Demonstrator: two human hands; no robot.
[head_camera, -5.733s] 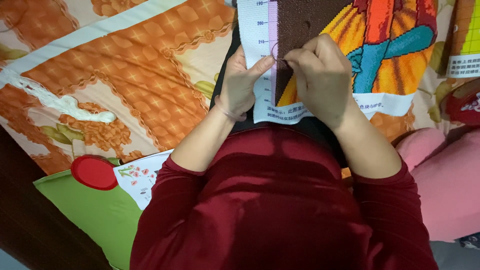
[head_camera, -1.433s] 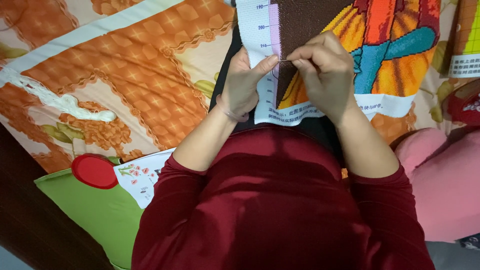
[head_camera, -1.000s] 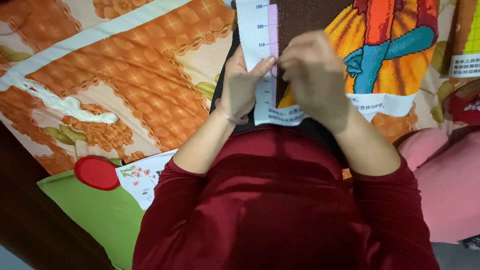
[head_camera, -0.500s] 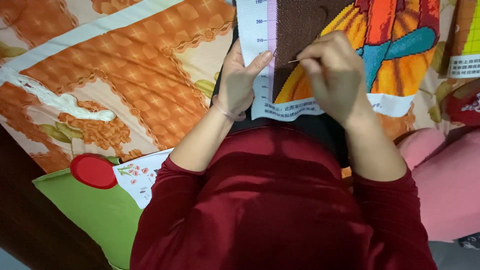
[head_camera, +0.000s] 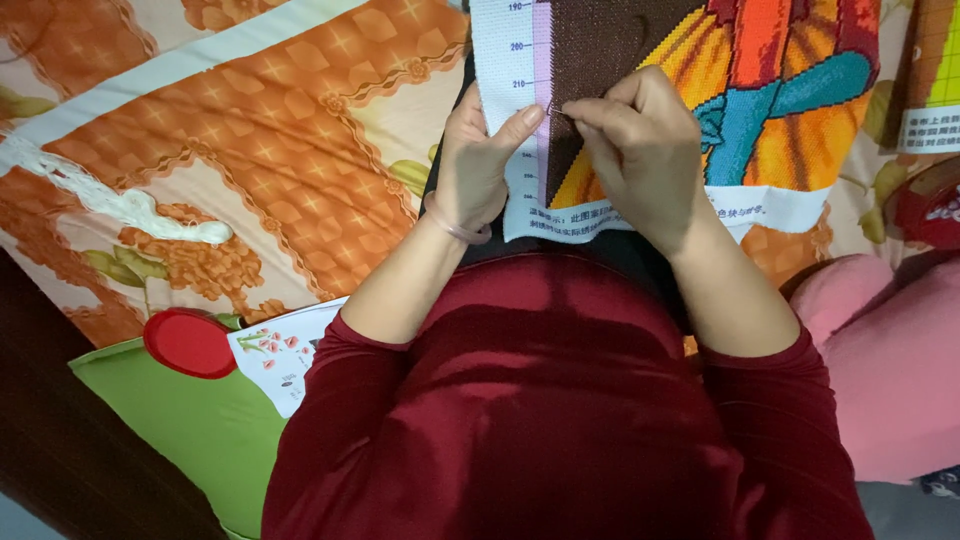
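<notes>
**Hands at the cross-stitch canvas, needle at the brown field**

Right hand (head_camera: 640, 150) is closed in a pinch, thumb and forefinger pressed together on a thin needle (head_camera: 556, 108) whose tip meets the cloth at the edge of the brown stitched area. The grip is low and near the point, probably for control over which hole the tip enters.

Left hand (head_camera: 478, 160) clamps the cross-stitch canvas (head_camera: 760, 90) by its white margin, thumb on top, fingers curled beneath and hidden. This looks meant to keep the fabric taut and flat just beside the needle. A pale bangle (head_camera: 455, 225) sits on that wrist.

Canvas position: draped over the lap, near edge toward the body, upper part running out of view. Stitched colours visible: brown, orange, yellow, teal, red. Margin carries a printed scale.

Surroundings: an orange patterned bedspread (head_camera: 250, 150) lies under and left of the work. Green cushion (head_camera: 190, 430) with a red disc at lower left; pink cushion (head_camera: 900, 370) at right.

Containers: none visible. No thread box, no basket, no needle case in frame.
</notes>
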